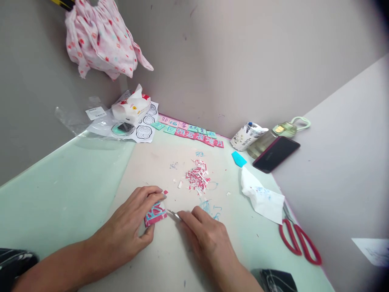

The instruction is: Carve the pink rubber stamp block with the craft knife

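My left hand [133, 217] grips a small pink carving block [156, 215] flat on the work surface, fingers along its far edge and thumb at its near side. Light-blue lines of a character and pale cut areas show on its face. In my right hand [206, 231] is a slim metal carving knife [174, 213], held like a pen. Its tip points at the block's right edge; whether it touches I cannot tell. A tiny pink scrap [165, 192] lies just beyond the block. Farther off is a heap of pink and white shavings [198, 177].
Carved pink and green character tiles [194, 133] line the back edge. A tissue pack [132, 107] sits back left. At right are a cup [245, 138], a bottle [258, 147], a leaning phone [276, 154], a blue piece [238, 159], a crumpled tissue [264, 198] and red-handled scissors [299, 241].
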A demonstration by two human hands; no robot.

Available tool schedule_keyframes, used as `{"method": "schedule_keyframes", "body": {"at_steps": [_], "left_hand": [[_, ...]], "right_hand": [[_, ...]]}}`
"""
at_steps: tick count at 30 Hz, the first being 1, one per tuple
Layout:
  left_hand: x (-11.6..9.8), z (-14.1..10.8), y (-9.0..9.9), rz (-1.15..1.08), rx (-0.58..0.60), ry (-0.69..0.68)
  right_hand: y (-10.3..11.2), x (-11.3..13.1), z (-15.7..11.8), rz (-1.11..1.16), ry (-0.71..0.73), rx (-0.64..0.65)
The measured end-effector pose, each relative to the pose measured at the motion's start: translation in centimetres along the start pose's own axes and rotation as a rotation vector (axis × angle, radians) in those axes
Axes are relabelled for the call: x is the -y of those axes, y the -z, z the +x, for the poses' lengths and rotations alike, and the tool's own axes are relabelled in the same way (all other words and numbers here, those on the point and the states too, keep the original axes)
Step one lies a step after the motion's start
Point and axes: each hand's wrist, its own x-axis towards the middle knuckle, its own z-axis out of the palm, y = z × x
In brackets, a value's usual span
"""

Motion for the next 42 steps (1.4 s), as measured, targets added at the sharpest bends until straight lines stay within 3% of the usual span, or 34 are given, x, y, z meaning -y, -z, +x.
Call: {"method": "schedule_keyframes", "body": {"at_steps": [5,22,28,42], "left_hand": [[0.5,0.3,0.5,0.018,-0.034,0.029],[1.9,0.1,0.9,-0.125,0.101,0.027],[2.6,0.0,1.1,-0.203,0.189,0.035],[2.5,-0.1,1.6,-0.210,0.192,0.055]], "right_hand": [[-0.2,0.1,0.0,-0.009,0.109,0.047],[0.3,0.0,0.3,0.010,0.118,0.086],[-0.2,-0.2,0.6,-0.042,0.167,0.005],[-0.3,-0.2,0.4,-0.025,0.151,0.018]]}}
